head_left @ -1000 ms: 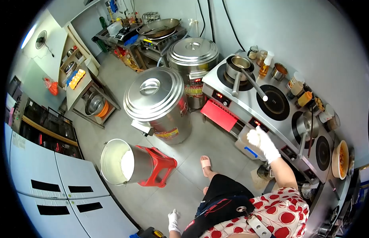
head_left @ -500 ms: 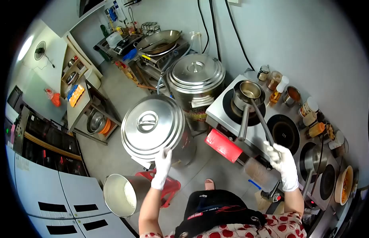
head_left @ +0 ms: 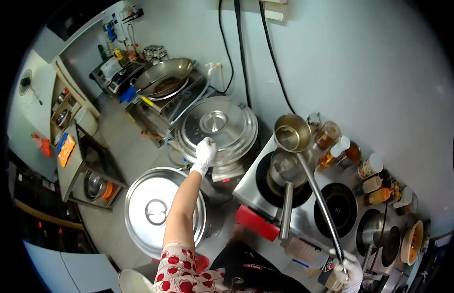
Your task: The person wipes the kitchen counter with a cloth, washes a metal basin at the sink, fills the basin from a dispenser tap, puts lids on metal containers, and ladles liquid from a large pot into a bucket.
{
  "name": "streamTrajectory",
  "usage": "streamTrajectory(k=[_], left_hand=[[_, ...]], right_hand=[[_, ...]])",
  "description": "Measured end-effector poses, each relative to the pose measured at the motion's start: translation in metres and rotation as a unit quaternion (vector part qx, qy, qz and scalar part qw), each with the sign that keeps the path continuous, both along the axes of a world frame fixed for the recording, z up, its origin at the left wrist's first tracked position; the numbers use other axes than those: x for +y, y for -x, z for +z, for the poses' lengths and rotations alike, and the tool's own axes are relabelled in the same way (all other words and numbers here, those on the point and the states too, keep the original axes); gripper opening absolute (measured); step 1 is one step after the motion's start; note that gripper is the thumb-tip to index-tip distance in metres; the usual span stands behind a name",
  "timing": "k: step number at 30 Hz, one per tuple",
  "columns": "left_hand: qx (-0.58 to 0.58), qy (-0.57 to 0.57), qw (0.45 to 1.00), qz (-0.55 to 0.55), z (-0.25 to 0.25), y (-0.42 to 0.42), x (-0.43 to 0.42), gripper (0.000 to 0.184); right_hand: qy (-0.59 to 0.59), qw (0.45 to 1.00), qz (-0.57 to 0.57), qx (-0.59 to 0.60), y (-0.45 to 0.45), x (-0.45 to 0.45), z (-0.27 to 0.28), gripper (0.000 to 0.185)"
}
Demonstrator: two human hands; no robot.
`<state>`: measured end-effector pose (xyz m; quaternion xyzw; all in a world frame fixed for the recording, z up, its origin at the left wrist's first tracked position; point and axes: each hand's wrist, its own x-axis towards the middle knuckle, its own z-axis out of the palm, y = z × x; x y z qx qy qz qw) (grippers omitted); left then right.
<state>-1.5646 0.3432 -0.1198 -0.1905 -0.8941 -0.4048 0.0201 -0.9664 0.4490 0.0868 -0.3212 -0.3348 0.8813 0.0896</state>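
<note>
My left hand (head_left: 205, 154), in a white glove, reaches forward and is closed at the near rim of a steel pot lid (head_left: 232, 129). That lid covers the large far stockpot, looks slightly blurred, and has its round handle beyond my fingers. In my gloved right hand (head_left: 349, 271), at lower right, is the end of a long ladle handle. The deep steel ladle cup (head_left: 291, 134) is raised over the back of a saucepan (head_left: 285, 168) standing on a burner. A second lidded stockpot (head_left: 148, 207) stands nearer, partly hidden behind my left forearm.
Jars and bottles (head_left: 371, 166) line the wall behind the stove (head_left: 305, 219). A wok (head_left: 166, 80) sits on a far burner. A red box-like thing (head_left: 256, 222) projects at the stove's front. At lower left stands a bucket (head_left: 134, 282); a side table (head_left: 73, 161) is farther off.
My left hand has moved from the near pot's lid to the far pot's lid. My right hand has drawn back and down, and the ladle cup has come up out of the saucepan.
</note>
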Motion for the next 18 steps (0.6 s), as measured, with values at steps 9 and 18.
streamTrajectory(k=[9,18], left_hand=[[-0.042,0.097,0.994,0.008,-0.033,0.121,0.098,0.021],[-0.062,0.21,0.974,0.059,-0.029,0.132,0.117,0.025]], right_hand=[[-0.018,0.986,-0.096,-0.133,0.096,0.005,0.043,0.044],[-0.007,0.976,-0.101,-0.194,0.122,0.033,0.042,0.044]])
